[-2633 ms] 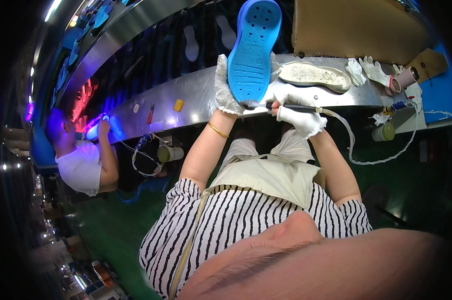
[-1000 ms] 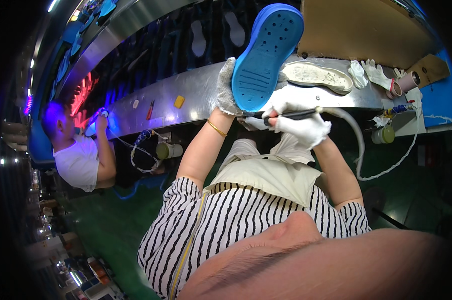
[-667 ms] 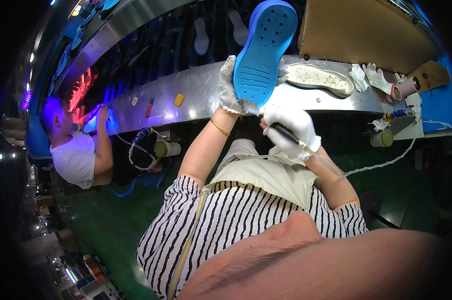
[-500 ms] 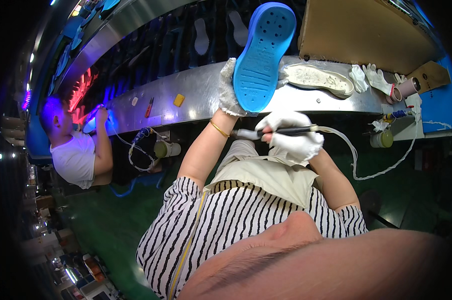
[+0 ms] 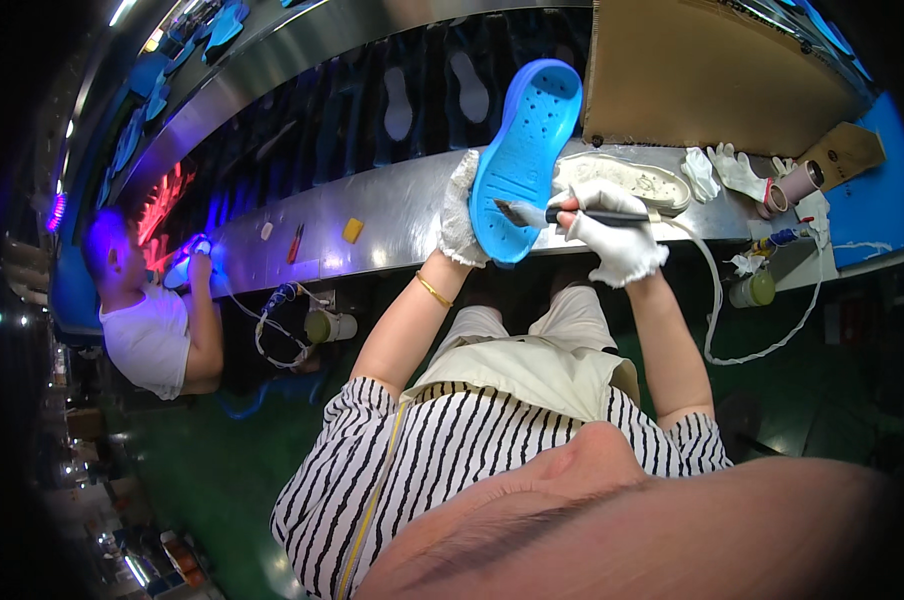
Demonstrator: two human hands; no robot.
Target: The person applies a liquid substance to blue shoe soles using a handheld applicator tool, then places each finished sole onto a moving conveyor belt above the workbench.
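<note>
My left hand (image 5: 459, 215), in a whitish knit glove, grips a bright blue shoe sole (image 5: 530, 140) by its left edge near the heel. The sole's inner side, with holes toward the toe and ridges toward the heel, faces me. In a white glove, my right hand (image 5: 617, 240) is closed round the black handle of a brush (image 5: 521, 212) that has a pale hose (image 5: 710, 290) running from its back end. The bristles lie over the heel part of the sole; whether they touch cannot be made out. Behind my right hand, a whitish shoe sole (image 5: 637, 180) rests on the metal bench (image 5: 402, 220).
A large cardboard box (image 5: 712, 80) stands behind the bench. White gloves (image 5: 737, 172) and a pinkish roll (image 5: 798, 186) lie at right. A yellow block (image 5: 352, 231) and red-handled tool (image 5: 295, 244) lie at left. A co-worker (image 5: 157, 325) sits far left. Dark racks (image 5: 352, 110) hold soles.
My right hand has moved up from my lap with the brush, bringing the bristles over the heel part. The blue sole has come lower and tilted slightly. My left hand still grips it.
</note>
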